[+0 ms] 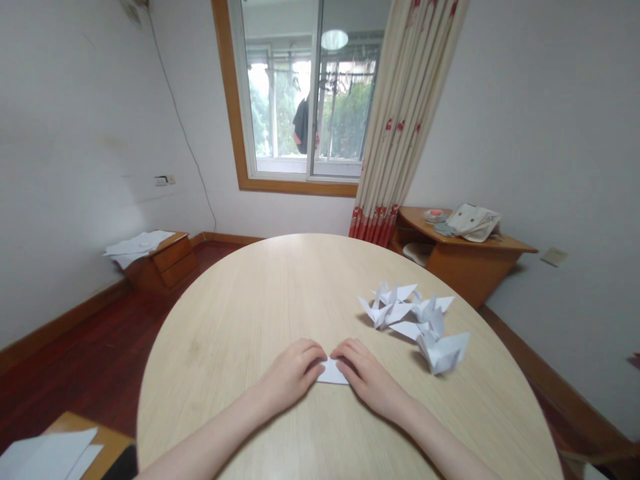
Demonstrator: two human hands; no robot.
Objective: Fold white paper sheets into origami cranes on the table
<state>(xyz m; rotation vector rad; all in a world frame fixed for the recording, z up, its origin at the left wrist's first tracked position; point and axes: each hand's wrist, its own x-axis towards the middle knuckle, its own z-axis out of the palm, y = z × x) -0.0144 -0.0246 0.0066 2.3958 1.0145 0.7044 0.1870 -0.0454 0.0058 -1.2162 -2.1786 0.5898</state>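
Observation:
A small piece of folded white paper [332, 373] lies on the round wooden table [240, 300] in front of me. My left hand [299, 365] has its curled fingers closed on the paper's left side. On the opposite side my right hand [361, 368] grips it in the same way, fingertips close to those of the left. Both hands cover the paper's edges, so only its middle and near edge show. To the right of my hands stand several folded paper cranes [443, 350] in a loose cluster.
A low wooden cabinet [175, 263] with paper sheets on top stands at the left wall. Behind the table at right is a wooden desk [450, 263] bearing a light cloth bag [475, 223]. More white sheets [50, 453] lie at the lower left.

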